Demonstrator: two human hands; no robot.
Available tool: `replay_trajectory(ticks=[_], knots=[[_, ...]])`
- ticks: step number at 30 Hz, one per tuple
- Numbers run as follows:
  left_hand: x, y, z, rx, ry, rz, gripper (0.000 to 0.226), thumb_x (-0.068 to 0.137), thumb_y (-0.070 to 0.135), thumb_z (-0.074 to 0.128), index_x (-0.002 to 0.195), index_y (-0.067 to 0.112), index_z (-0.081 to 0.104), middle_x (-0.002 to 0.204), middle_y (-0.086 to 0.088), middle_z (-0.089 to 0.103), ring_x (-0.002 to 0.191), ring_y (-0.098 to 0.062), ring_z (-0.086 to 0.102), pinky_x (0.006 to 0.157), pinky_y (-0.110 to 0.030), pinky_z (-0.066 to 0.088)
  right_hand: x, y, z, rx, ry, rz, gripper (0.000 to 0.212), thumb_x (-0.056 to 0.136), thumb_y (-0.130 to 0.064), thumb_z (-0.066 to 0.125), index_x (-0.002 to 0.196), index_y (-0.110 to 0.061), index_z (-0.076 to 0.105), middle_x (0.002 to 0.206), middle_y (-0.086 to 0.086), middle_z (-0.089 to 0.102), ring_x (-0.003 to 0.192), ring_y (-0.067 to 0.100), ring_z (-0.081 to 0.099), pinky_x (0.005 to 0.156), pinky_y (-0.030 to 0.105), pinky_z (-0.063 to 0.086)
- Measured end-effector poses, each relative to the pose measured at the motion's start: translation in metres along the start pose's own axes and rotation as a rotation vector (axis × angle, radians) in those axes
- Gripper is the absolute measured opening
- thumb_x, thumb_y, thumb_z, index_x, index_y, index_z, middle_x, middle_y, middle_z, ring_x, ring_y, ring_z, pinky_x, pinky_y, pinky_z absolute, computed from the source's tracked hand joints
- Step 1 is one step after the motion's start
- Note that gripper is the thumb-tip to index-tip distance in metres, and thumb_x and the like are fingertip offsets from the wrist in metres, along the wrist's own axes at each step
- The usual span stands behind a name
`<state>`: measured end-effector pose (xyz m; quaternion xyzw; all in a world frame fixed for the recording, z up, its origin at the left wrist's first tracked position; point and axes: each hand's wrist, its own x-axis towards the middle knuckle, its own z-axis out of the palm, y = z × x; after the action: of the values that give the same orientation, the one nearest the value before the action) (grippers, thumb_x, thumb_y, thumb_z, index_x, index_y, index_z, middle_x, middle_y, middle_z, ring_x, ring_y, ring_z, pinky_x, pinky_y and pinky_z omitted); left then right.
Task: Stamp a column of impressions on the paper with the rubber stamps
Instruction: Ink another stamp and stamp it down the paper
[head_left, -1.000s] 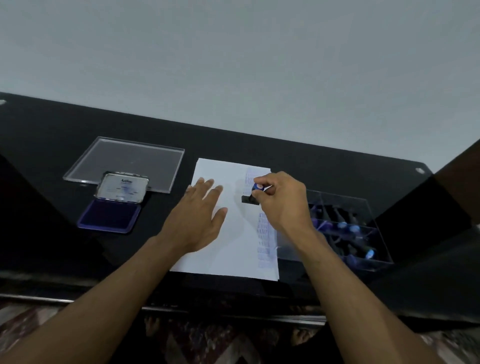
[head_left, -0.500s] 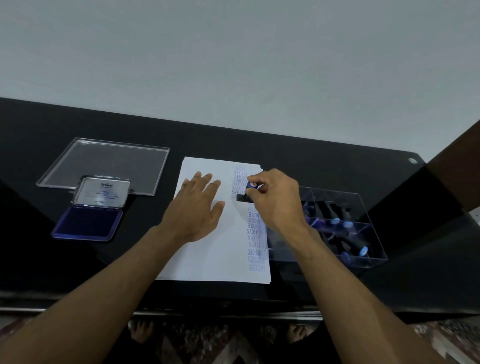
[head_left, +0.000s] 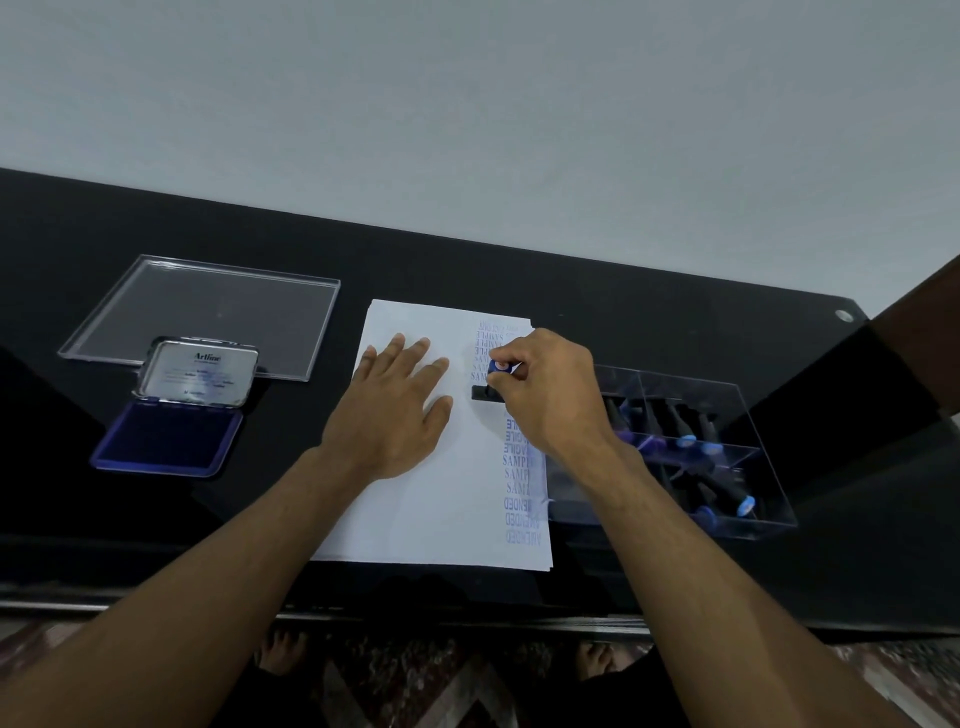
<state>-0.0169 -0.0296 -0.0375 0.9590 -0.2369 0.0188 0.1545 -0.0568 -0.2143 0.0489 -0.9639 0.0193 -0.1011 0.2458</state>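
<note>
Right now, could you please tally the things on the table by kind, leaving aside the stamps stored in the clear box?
Paper sheet: 1
Rubber stamp in the right hand, stamp at: 1
Open ink pad: 1
Clear lid: 1
Clear stamp box: 1
Total: 5

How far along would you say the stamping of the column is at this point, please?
Done: blue impressions run up the paper's right edge. In hand: the right hand presses a rubber stamp on an unstamped gap between prints, while the left hand lies flat on the sheet. Left: finishing that gap.
</note>
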Motion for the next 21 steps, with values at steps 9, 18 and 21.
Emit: replay_trajectory(ticks=[9, 18, 21], knots=[[0.001, -0.001, 0.003, -0.031, 0.002, 0.004, 0.069, 0.096, 0.056, 0.021, 0.155, 0.023, 0.037, 0.166, -0.005, 0.022, 0.156, -0.027, 0.008, 0.125, -0.045, 0.004, 0.003, 0.002, 0.005, -0.002, -0.01, 0.009, 0.015, 0.089, -0.019, 0.072, 0.103, -0.014, 0.077, 0.1, 0.0, 0.07, 0.077, 0.011, 0.064, 0.078, 0.023, 0.057], [0.001, -0.002, 0.003, -0.021, 0.004, 0.003, 0.078, 0.093, 0.062, 0.009, 0.155, 0.024, 0.036, 0.167, -0.004, 0.021, 0.156, -0.025, 0.007, 0.125, -0.044, 0.003, 0.007, 0.003, 0.011, -0.021, -0.009, 0.014, 0.015, 0.089, -0.018, 0.073, 0.103, -0.015, 0.077, 0.101, 0.0, 0.07, 0.08, 0.014, 0.066, 0.081, 0.028, 0.057], [0.001, -0.001, 0.003, -0.017, 0.002, -0.003, 0.07, 0.096, 0.057, 0.018, 0.156, 0.024, 0.035, 0.167, -0.004, 0.019, 0.156, -0.025, 0.006, 0.125, -0.043, 0.002, 0.009, 0.004, 0.014, -0.038, -0.017, 0.031, 0.016, 0.088, -0.02, 0.073, 0.103, -0.016, 0.077, 0.102, -0.001, 0.071, 0.08, 0.014, 0.066, 0.08, 0.029, 0.058]])
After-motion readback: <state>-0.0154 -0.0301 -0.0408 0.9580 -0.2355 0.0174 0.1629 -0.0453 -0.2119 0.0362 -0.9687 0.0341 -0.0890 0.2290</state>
